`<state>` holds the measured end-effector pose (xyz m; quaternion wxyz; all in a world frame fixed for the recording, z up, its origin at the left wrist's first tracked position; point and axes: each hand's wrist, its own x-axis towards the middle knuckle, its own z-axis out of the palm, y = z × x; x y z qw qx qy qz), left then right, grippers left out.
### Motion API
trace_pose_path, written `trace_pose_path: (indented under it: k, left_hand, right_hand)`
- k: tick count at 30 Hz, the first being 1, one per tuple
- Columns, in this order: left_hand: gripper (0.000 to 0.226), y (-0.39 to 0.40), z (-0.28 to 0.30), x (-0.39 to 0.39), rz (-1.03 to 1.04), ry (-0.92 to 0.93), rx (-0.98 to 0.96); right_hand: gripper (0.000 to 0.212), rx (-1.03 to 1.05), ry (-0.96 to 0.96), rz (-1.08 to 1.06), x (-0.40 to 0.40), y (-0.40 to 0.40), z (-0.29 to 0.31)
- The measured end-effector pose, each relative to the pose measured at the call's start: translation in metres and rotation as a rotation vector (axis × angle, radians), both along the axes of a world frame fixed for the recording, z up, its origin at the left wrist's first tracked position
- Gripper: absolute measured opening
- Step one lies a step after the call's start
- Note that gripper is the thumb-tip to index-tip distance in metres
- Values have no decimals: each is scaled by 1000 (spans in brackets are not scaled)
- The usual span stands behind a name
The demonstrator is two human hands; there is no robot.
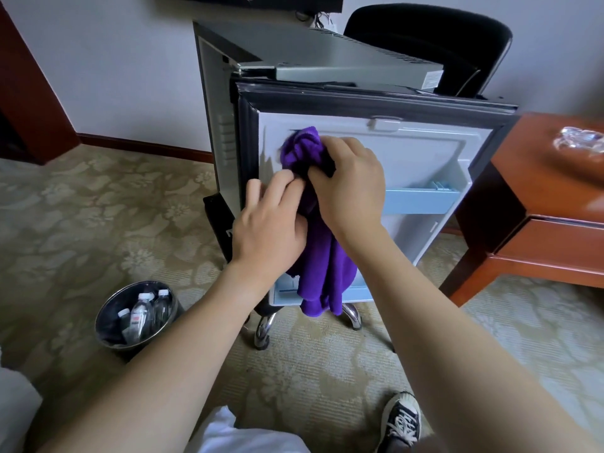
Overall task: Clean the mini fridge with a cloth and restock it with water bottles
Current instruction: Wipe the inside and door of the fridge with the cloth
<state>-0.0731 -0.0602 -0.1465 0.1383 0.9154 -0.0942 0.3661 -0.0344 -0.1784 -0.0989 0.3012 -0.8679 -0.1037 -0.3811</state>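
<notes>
Purple cloth (pixel 312 223) hangs against the open fridge door (pixel 408 152), gripped by both the left hand (pixel 271 230) and right hand (pixel 346 184). Water bottles (pixel 143 313) stand in a metal bin (pixel 108 335) on open carpet, left.

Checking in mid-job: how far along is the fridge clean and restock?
Done: the fridge door stands open, its shelves bare. In hand: both the left hand and right hand grip the purple cloth against the door's inner panel. Left: restocking; the water bottles sit in the metal bin.
</notes>
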Motion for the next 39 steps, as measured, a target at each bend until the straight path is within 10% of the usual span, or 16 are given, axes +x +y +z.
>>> trace_pose_path:
  k: [9,39]
  left_hand:
    - [31,8,2,5,-29,1,-37]
    - [34,-10,-10,-2,76,-23,-153]
  right_hand:
    - [45,193,-5,-185,3,-31,-2]
    - [13,-154,202,-254,4,-108,3]
